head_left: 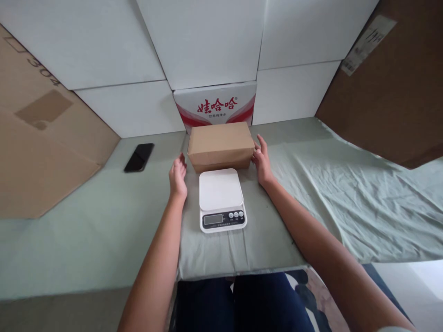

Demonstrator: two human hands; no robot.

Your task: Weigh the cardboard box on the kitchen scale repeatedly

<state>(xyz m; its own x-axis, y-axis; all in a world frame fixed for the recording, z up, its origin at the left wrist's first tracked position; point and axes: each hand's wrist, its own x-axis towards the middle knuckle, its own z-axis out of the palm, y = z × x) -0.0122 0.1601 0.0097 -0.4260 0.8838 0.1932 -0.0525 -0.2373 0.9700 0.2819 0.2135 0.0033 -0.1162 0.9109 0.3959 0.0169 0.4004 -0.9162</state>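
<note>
Reaching forward with both arms, we have our hands on either side of a brown cardboard box (220, 144) that lies on the pale green cloth (311, 193) covering the table. Our right hand (262, 162) is open, its fingers spread and laid against the box's right end; it touches the cardboard without closing around it. Our left hand (177, 176) is open too, palm turned toward the box's left end, and sits just beside that end; whether it touches we cannot tell.

Between our wrists, just on the near side of the box, stands a white kitchen scale (222, 199) with its platform bare, a small display and three round buttons along its near edge. The box's near edge looks to sit right at the far edge of the scale.

Beyond our fingertips, behind the box, a white carton with red lettering (216, 107) leans upright, flanked by plain white panels (131, 108). Well off to the outside of our left hand a black phone (139, 157) lies flat on the cloth, and past it a large brown cardboard sheet (41, 143) slopes. Another brown cardboard sheet (398, 92) stands far beyond our right hand.
</note>
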